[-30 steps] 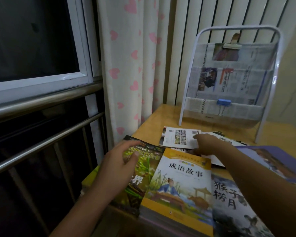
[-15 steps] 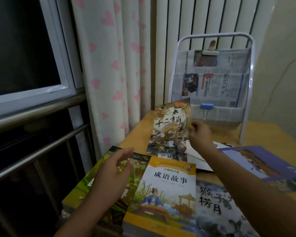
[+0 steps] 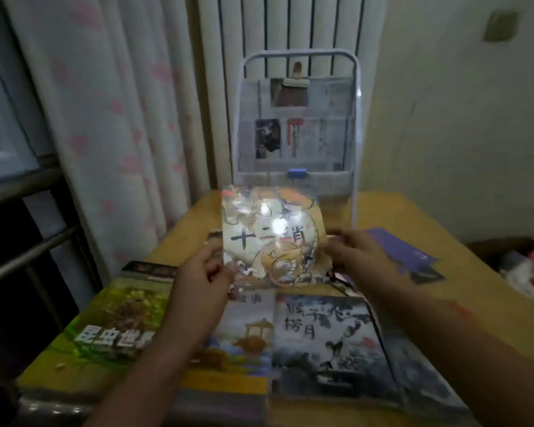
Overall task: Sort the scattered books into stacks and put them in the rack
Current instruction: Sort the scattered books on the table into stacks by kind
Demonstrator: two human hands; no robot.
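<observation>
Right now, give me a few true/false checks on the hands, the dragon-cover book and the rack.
1. Both hands hold the dragon-cover book. True: left hand at its left edge, right hand at its right edge.
2. The book already sits in the rack. False: it is held up over the table, in front of the rack.
3. The rack holds newspaper. True.
4. A green insect book lies at the table's right edge. False: it lies on the left, near the curtain.
5. The left hand rests flat on the green book. False: its grip is on the raised book.
</observation>
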